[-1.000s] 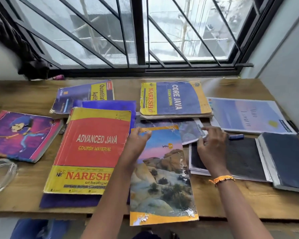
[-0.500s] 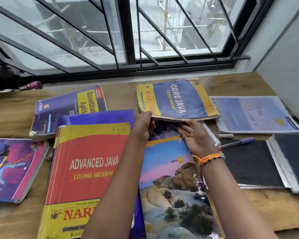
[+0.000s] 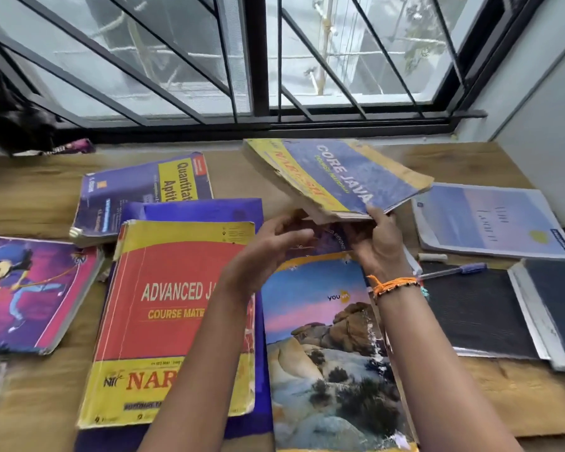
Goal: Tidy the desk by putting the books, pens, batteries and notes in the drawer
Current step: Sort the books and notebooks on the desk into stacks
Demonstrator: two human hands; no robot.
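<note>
From the head camera I look down on a wooden desk under a barred window. My right hand grips the near edge of the Core Java book, thumb on top of the cover and fingers curled beneath, and the book is raised off the desk, tilted, its far end toward the window. My left hand sits just beside it with fingers loosely curved at the book's lower left corner; I cannot tell whether it touches the pages or only hovers there. An orange bracelet rings my right wrist.

Below the hands lies a landscape-cover notebook, flat, overlapping a darker book whose top shows just under the lifted one. To its left the Advanced Java book rests on a purple folder, with the Quantitative Aptitude book behind them and a pink cartoon-cover book at the far left edge.

On the right side, a pale blue notebook lies near the wall. In front of it a blue-capped pen rests on the upper edge of a black file, and a second dark cover overlaps that file's right side. No drawer shows in this view.
</note>
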